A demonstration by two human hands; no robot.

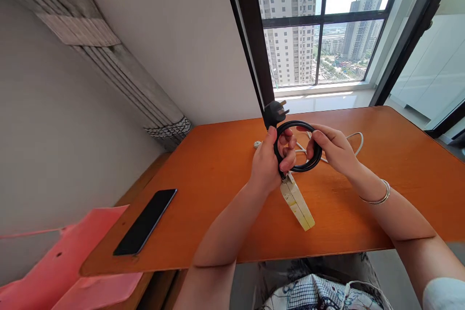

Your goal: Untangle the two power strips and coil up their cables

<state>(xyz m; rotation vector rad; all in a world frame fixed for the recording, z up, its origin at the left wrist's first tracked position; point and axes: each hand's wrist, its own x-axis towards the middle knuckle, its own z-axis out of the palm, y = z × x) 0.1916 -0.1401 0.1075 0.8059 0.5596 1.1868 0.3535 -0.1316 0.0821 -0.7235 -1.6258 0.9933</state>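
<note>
Looking down from the head camera, both hands meet at the centre of the frame over the orange desk point(363, 213); the left hand point(267, 164) is clamped on a coiled black cable point(316, 157), with its plug point(275, 112) poking up above the fist; the right hand point(332, 147) pinches the loop's far side; a cream power strip point(298, 201) hangs from the cable, resting on the desk just below. Coiling looks well along, by my judgement, with the strip's end left loose. A white cord point(358, 140) lies behind; a black phone point(145, 223) sits lower left.
</note>
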